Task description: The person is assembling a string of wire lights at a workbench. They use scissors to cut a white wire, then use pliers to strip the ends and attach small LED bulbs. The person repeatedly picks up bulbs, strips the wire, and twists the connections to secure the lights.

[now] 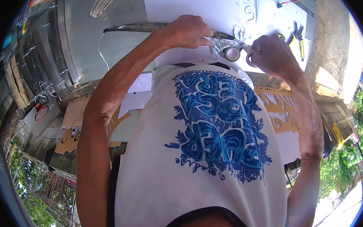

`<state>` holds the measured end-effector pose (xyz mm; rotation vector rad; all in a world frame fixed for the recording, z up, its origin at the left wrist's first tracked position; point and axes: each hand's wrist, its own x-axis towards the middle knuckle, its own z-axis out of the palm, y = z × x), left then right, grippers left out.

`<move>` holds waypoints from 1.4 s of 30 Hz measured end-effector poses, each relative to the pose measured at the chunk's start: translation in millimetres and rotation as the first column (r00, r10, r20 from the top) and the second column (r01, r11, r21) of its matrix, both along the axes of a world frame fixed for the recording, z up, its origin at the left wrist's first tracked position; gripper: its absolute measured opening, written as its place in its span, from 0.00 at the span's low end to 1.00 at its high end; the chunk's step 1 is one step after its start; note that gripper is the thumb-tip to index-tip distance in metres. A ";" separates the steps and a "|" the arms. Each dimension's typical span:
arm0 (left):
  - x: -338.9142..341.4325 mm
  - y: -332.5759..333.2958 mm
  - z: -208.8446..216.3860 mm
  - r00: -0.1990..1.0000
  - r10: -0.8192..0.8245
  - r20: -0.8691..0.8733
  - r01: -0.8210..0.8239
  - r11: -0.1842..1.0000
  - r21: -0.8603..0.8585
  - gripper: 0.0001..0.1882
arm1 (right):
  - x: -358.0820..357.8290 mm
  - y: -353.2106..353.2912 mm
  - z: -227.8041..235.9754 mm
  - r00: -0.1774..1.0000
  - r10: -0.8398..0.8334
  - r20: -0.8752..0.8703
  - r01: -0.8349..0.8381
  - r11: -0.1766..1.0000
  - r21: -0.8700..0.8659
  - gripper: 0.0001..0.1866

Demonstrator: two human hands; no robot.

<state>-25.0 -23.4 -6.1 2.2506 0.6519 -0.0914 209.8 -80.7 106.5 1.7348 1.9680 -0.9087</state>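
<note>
My left hand [189,32] is closed around a long, thin dark strip [143,27], which bows across the work table and runs out past both sides of the fist. From the strip's left end hangs a thin white wire [103,52]. My right hand [275,56] grips a pair of scissors [247,48], its fingers in the handle loops. The blades point left toward the strip's right end; whether they touch it I cannot tell. Just below lies a roll of tape [231,53], beside small shiny metal pieces [219,46] that are hard to make out.
Yellow-and-black pliers [297,40] lie right of my right hand, near a red wire [294,0]. A coiled white cord [104,2] sits far left on the grey table [81,13]. A white sheet [175,5] covers the middle. Cut-out tan boards [278,103] stand below the near edge.
</note>
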 end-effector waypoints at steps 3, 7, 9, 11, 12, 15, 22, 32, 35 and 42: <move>0.1 -8.0 -5.7 0.999 -0.015 0.029 0.013 0.995 0.097 0.16 | 3.1 -7.3 -0.2 0.991 0.044 -0.127 -0.030 0.993 0.113 0.11; 7.9 -10.0 -9.0 0.999 -0.031 -0.021 0.033 0.991 0.132 0.10 | 0.3 -6.6 1.9 0.996 0.023 -0.084 -0.014 0.995 0.100 0.11; 12.0 -7.8 -11.1 0.998 -0.047 -0.043 0.053 0.988 0.144 0.09 | 2.4 -10.7 0.0 0.996 0.027 -0.088 -0.014 0.989 0.146 0.10; 16.1 -6.4 -16.2 0.996 -0.053 -0.075 0.064 0.986 0.154 0.08 | 3.1 -10.9 0.5 0.997 0.016 -0.076 -0.007 0.993 0.115 0.10; 16.8 -6.8 -16.6 0.997 -0.040 -0.066 0.050 0.987 0.150 0.08 | 3.6 -11.0 0.5 0.997 0.012 -0.070 -0.005 0.995 0.098 0.10; 18.8 -6.4 -17.7 0.999 -0.018 -0.048 0.025 0.990 0.138 0.09 | 7.3 -12.9 -1.5 0.998 0.055 0.010 -0.056 0.994 0.098 0.10; 18.9 -4.6 -15.5 0.999 -0.016 -0.042 0.020 0.994 0.106 0.15 | 28.8 -32.6 22.4 0.990 -0.084 -0.112 0.093 0.993 0.078 0.10; 19.5 -4.6 -15.7 0.999 -0.043 -0.028 0.046 0.994 0.099 0.16 | 94.5 -82.1 -44.2 0.833 -0.544 0.102 0.464 0.787 0.407 0.13; 19.5 -3.8 -20.1 0.999 -0.025 -0.030 0.027 0.995 0.091 0.15 | 101.1 -83.9 -104.7 0.883 -0.462 0.082 0.339 0.748 0.571 0.09; 22.8 -1.8 -8.2 0.995 -0.058 -0.086 0.065 0.994 0.087 0.16 | 74.1 -71.7 -99.7 0.936 -0.334 0.111 0.157 0.679 0.717 0.08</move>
